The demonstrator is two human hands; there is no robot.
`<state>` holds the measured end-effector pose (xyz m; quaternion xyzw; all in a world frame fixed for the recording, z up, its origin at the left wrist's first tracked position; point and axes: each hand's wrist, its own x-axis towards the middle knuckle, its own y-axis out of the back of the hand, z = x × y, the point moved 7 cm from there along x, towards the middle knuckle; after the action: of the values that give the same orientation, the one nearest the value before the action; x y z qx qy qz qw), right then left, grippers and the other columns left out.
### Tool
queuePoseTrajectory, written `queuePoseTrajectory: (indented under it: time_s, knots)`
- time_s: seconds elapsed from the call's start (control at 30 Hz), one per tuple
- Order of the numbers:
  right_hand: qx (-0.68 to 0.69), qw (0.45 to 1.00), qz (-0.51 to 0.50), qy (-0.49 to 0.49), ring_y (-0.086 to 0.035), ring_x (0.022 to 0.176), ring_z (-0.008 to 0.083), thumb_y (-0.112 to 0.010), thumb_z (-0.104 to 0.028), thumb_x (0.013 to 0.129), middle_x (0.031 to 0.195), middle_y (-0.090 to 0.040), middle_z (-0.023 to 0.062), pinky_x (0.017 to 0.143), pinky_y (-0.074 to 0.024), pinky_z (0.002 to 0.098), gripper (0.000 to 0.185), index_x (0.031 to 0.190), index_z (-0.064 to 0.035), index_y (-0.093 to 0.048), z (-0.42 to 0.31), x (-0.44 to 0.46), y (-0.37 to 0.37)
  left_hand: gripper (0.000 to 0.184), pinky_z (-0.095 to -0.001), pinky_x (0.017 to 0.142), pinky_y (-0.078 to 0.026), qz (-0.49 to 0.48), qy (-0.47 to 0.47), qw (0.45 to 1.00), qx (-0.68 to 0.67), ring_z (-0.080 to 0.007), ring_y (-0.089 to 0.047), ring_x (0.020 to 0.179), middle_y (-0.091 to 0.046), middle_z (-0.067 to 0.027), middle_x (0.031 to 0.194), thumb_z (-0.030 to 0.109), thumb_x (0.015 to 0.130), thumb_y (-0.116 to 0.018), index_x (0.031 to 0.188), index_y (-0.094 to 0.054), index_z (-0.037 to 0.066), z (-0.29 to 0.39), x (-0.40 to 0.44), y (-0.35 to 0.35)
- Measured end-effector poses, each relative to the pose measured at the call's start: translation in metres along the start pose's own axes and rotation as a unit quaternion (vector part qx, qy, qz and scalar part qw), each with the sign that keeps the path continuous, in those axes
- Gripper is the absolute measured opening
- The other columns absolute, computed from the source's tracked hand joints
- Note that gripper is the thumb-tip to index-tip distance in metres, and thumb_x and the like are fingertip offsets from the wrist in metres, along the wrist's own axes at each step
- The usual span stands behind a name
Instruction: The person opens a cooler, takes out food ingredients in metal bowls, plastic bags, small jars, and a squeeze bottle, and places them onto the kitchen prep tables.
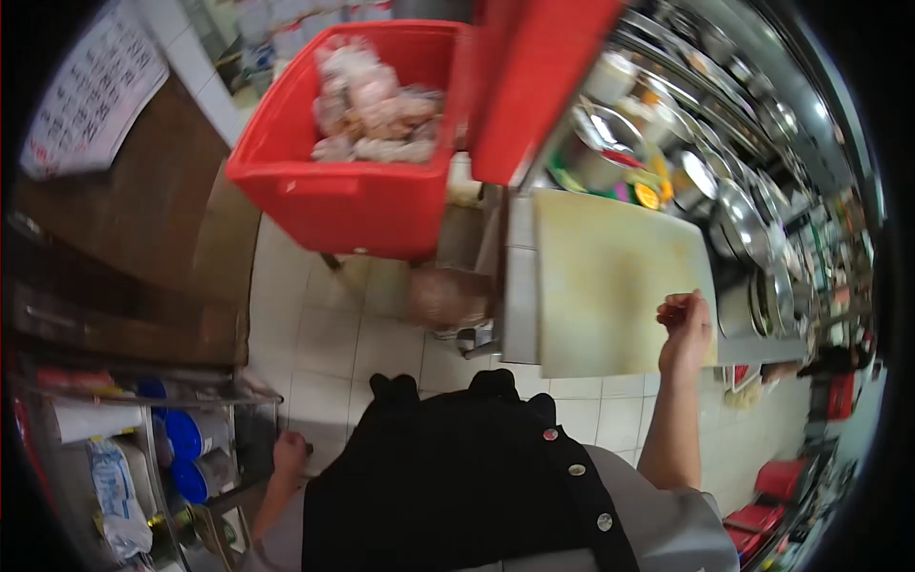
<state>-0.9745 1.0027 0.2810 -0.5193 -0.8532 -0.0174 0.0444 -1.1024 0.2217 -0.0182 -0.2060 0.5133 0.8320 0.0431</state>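
My right hand [686, 329] is raised over the right edge of a large, worn cutting board [620, 276], its fingers curled in and no object visible in them. Whether it touches the board I cannot tell. Low on the left, my left hand [289, 454] hangs beside a metal shelf rack [255, 396]. Its fingers are closed, and a small dark shape shows at the fingertips, too unclear to name. Ahead stands a red bin [319, 205] with its lid [534, 86] raised, holding clear plastic bags [376, 100] of pale contents.
Pots and metal bowls [739, 219] crowd the counter beyond the board. Blue-lidded tubs [188, 434] sit on the left rack, near a brown cabinet [133, 238]. A brown bundle [448, 297] is under the bin's right side. Red stools [762, 515] stand at lower right.
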Motion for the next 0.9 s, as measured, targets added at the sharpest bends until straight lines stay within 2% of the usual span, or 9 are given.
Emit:
queuePoseTrajectory:
  time_s: [0.13,0.3,0.4,0.43,0.5,0.57,0.63,0.8,0.9]
  knots:
    - [-0.038,0.976,-0.212,-0.04,-0.062,0.069,0.0139,-0.05,-0.028,0.102,0.084,-0.065,0.0054,0.063,-0.0494,0.0274,0.026,0.094,-0.0052,-0.06,-0.002,-0.056,-0.176,0.029,-0.0415,0.078,-0.052,-0.001,0.044,0.998,-0.039,-0.034,-0.068,0.087,-0.07,-0.0179,0.091,0.027,0.086,-0.063,0.099,-0.067,0.002,-0.045,0.041,0.04]
    - [-0.201,0.866,-0.453,-0.075,-0.064,0.082,0.0109,-0.059,-0.014,0.098,0.091,-0.066,0.0039,0.069,-0.0501,0.025,0.017,0.11,-0.0024,-0.06,0.008,-0.126,-0.311,0.022,-0.0348,0.073,-0.052,0.007,0.103,0.978,-0.18,-0.0217,-0.067,0.079,-0.07,-0.0109,0.084,0.021,0.089,-0.062,0.098,-0.066,0.002,-0.089,0.101,0.062]
    - [-0.198,0.85,-0.488,-0.019,-0.062,0.082,0.0096,-0.06,-0.013,0.097,0.092,-0.065,0.0023,0.072,-0.0509,0.0252,0.018,0.111,-0.0016,-0.06,0.019,-0.11,-0.366,0.019,-0.0342,0.071,-0.052,0.023,0.129,0.965,-0.226,-0.0203,-0.066,0.078,-0.069,-0.0104,0.085,0.019,0.089,-0.062,0.097,-0.066,0.002,-0.104,0.113,0.045]
    - [-0.14,0.868,-0.472,-0.067,-0.061,0.082,0.0086,-0.061,-0.013,0.097,0.093,-0.065,0.0011,0.074,-0.0513,0.0254,0.019,0.112,-0.0011,-0.059,0.025,-0.1,-0.387,0.019,-0.034,0.071,-0.052,0.029,0.139,0.963,-0.231,-0.02,-0.066,0.078,-0.069,-0.0105,0.085,0.019,0.089,-0.062,0.097,-0.065,0.002,-0.112,0.117,0.041]
    - [-0.143,0.881,-0.449,-0.033,-0.059,0.087,0.0076,-0.067,-0.015,0.093,0.098,-0.065,0.0013,0.079,-0.0492,0.025,0.028,0.115,0.0024,-0.061,0.01,-0.081,-0.446,0.02,-0.0344,0.07,-0.052,-0.018,0.134,0.966,-0.222,-0.0202,-0.066,0.077,-0.069,-0.012,0.087,0.019,0.09,-0.06,0.099,-0.066,0.002,-0.034,0.082,0.074]
    - [-0.115,0.879,-0.462,0.016,-0.058,0.091,0.0088,-0.069,-0.021,0.091,0.102,-0.065,0.0034,0.081,-0.0484,0.0259,0.037,0.116,0.0041,-0.06,0.021,-0.048,-0.514,0.02,-0.0355,0.068,-0.051,-0.067,0.015,0.995,-0.077,-0.02,-0.065,0.075,-0.068,-0.0116,0.086,0.017,0.092,-0.056,0.1,-0.066,0.001,-0.073,0.084,0.033]
    - [-0.073,0.9,-0.43,-0.009,-0.059,0.089,0.0113,-0.075,-0.029,0.086,0.098,-0.066,0.006,0.077,-0.0484,0.0271,0.047,0.114,0.006,-0.06,0.038,-0.007,-0.58,0.02,-0.0355,0.067,-0.051,-0.104,0.003,0.994,-0.038,-0.02,-0.065,0.075,-0.068,-0.0115,0.085,0.017,0.092,-0.055,0.1,-0.066,0.001,-0.084,0.084,0.024]
    - [-0.21,0.92,-0.327,0.055,-0.064,0.109,0.0278,-0.081,-0.043,0.071,0.118,-0.065,0.0221,0.093,-0.0493,0.0357,0.077,0.124,0.007,-0.057,0.105,0.122,-0.708,0.02,-0.0354,0.066,-0.051,-0.114,0.12,0.985,-0.044,-0.02,-0.064,0.073,-0.068,-0.0112,0.085,0.017,0.093,-0.055,0.1,-0.066,0.002,-0.097,0.099,0.069]
    - [-0.247,0.911,-0.331,0.0,-0.054,0.125,0.0317,-0.08,-0.052,0.07,0.136,-0.053,0.0249,0.103,-0.0439,0.0381,0.099,0.138,0.0088,-0.043,0.113,0.166,-0.742,0.02,-0.0353,0.066,-0.05,-0.099,0.182,0.977,-0.049,-0.02,-0.064,0.073,-0.068,-0.011,0.084,0.017,0.093,-0.055,0.1,-0.066,0.002,-0.091,0.115,0.11]
